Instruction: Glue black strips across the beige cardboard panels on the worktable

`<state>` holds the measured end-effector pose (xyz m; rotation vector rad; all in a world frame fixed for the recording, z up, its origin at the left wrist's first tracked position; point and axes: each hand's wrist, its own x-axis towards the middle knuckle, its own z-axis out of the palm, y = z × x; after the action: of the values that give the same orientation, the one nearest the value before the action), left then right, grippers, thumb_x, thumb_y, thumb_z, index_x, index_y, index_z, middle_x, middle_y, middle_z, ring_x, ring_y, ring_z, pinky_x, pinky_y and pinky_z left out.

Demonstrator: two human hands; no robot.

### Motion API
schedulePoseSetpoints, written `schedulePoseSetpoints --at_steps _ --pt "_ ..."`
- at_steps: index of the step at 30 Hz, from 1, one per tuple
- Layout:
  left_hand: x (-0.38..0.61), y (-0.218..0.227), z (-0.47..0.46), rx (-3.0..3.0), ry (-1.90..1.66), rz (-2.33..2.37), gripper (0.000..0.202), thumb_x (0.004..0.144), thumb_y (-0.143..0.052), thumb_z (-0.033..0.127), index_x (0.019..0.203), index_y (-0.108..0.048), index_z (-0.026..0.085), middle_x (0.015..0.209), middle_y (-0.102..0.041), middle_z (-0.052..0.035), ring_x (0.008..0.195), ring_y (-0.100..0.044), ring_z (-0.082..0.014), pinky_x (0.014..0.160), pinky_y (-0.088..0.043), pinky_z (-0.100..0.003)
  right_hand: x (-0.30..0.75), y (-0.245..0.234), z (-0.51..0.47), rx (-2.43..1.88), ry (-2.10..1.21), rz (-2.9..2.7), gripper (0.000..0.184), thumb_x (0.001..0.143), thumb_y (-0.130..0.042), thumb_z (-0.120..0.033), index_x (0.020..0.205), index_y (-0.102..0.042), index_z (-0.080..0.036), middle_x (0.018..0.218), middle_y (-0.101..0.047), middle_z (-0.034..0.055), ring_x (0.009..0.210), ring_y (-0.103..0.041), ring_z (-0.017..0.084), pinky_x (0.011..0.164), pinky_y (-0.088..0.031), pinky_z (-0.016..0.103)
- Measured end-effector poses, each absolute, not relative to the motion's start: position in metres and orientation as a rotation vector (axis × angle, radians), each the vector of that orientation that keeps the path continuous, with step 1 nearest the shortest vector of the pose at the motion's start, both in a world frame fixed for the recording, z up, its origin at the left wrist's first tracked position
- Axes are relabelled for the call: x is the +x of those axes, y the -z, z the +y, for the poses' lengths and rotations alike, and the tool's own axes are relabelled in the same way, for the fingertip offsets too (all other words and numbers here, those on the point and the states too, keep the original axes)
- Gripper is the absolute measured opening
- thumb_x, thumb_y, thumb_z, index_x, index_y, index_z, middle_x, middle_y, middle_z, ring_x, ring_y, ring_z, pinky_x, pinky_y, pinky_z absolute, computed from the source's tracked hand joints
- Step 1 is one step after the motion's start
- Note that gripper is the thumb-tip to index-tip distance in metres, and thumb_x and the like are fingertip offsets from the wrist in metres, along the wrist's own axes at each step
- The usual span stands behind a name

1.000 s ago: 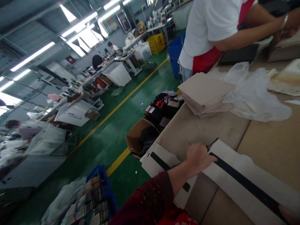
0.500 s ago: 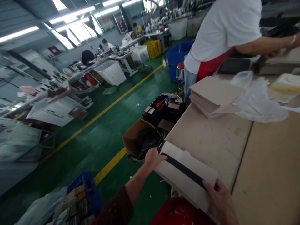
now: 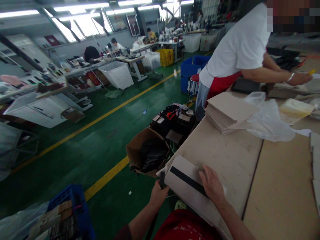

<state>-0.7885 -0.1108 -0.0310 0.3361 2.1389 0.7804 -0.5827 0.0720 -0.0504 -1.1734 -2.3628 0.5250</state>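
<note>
At the near worktop (image 3: 220, 150), the left hand (image 3: 158, 195) is clamping a strip (image 3: 162, 180); the right hand (image 3: 212, 185), grip apart, is resting on card (image 3: 183, 188) that a tug could skew.

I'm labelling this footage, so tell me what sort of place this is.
Probably a factory workshop: people at a row of workbenches, yellow lines on the green floor, and a stack of flat sheets on the near table.

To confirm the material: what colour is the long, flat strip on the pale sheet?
The long, flat strip is black, best seen in the head view.
</note>
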Motion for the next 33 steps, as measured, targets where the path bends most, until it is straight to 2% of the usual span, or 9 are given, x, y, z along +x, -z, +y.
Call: schedulePoseSetpoints --at_steps 2,5,11,16,20,22,25,30,33 --pt "-0.773 0.035 -0.111 0.237 -0.85 2.052 0.035 0.088 -0.054 0.027 0.119 -0.045 0.012 0.098 -0.068 -0.0105 0.072 -0.069 -0.0168 0.049 -0.043 -0.022 -0.602 0.058 0.076 -1.129 -0.523 -2.415 0.052 0.099 -0.032 -0.047 0.128 -0.055 -0.011 0.129 -0.058 0.0172 0.122 -0.05 0.028 0.107 -0.04 0.047" --pt "-0.76 0.04 -0.106 0.132 -0.934 1.959 0.034 0.09 -0.049 0.022 0.121 -0.04 0.013 0.101 -0.067 -0.012 0.077 -0.07 -0.0179 0.041 -0.037 -0.02 -0.616 0.07 0.072 -1.085 -0.515 -2.488 0.053 0.099 -0.032 -0.044 0.131 -0.054 -0.008 0.134 -0.056 0.0181 0.128 -0.047 0.029 0.109 -0.038 0.049" --pt "-0.756 0.044 -0.098 0.108 -0.991 1.919 0.039 0.089 -0.049 0.017 0.126 -0.037 0.013 0.096 -0.068 -0.011 0.075 -0.069 -0.0183 0.042 -0.039 -0.021 -0.616 0.082 0.056 -0.988 -0.507 -2.6 0.05 0.098 -0.038 -0.042 0.136 -0.051 -0.012 0.144 -0.048 0.014 0.138 -0.036 0.031 0.114 -0.028 0.054" --pt "-0.756 0.037 -0.096 0.204 -0.922 1.978 0.049 0.088 -0.052 0.016 0.132 -0.033 0.01 0.088 -0.068 -0.0089 0.062 -0.067 -0.0165 0.043 -0.041 -0.022 -0.614 0.075 0.063 -0.905 -0.525 -2.625 0.053 0.097 -0.042 -0.047 0.137 -0.05 -0.012 0.145 -0.048 0.012 0.138 -0.036 0.027 0.115 -0.03 0.047" --pt "-0.769 0.034 -0.105 0.321 -0.873 2.137 0.04 0.085 -0.055 0.017 0.122 -0.045 0.009 0.089 -0.067 -0.0076 0.061 -0.065 -0.0152 0.057 -0.049 -0.025 -0.58 0.061 0.06 -1.095 -0.508 -2.375 0.061 0.098 -0.032 -0.049 0.138 -0.045 -0.005 0.146 -0.042 0.0205 0.138 -0.034 0.029 0.113 -0.032 0.048" --pt "-0.781 0.033 -0.11 0.435 -0.853 2.262 0.029 0.083 -0.053 0.014 0.112 -0.052 0.01 0.096 -0.066 -0.0094 0.077 -0.067 -0.0176 0.074 -0.052 -0.027 -0.548 0.06 0.05 -1.297 -0.523 -2.137 0.065 0.097 -0.031 -0.054 0.137 -0.045 -0.005 0.141 -0.045 0.0222 0.134 -0.038 0.032 0.111 -0.033 0.051" --pt "-0.803 0.031 -0.105 0.698 -0.821 2.381 0.021 0.085 -0.049 0.015 0.104 -0.059 0.014 0.116 -0.06 -0.0107 0.101 -0.063 -0.02 0.096 -0.045 -0.029 -0.503 0.067 0.025 -1.594 -0.63 -1.876 0.072 0.092 -0.034 -0.061 0.135 -0.045 -0.004 0.133 -0.05 0.0244 0.125 -0.045 0.036 0.106 -0.036 0.056" --pt "-0.821 0.032 -0.07 1.083 -0.743 2.372 0.033 0.088 -0.042 0.028 0.114 -0.058 0.014 0.128 -0.054 -0.0115 0.124 -0.051 -0.0244 0.113 -0.032 -0.033 -0.495 0.08 -0.018 -1.673 -0.873 -1.769 0.065 0.094 -0.036 -0.053 0.135 -0.044 -0.003 0.134 -0.049 0.0261 0.125 -0.046 0.036 0.107 -0.035 0.058" --pt "-0.823 0.036 -0.055 1.197 -0.677 2.321 0.04 0.085 -0.039 0.034 0.111 -0.058 0.01 0.124 -0.056 -0.0162 0.122 -0.052 -0.0295 0.113 -0.034 -0.04 -0.518 0.083 -0.028 -1.694 -0.8 -1.723 0.058 0.093 -0.042 -0.048 0.135 -0.046 -0.009 0.139 -0.049 0.0212 0.129 -0.045 0.034 0.11 -0.034 0.055"
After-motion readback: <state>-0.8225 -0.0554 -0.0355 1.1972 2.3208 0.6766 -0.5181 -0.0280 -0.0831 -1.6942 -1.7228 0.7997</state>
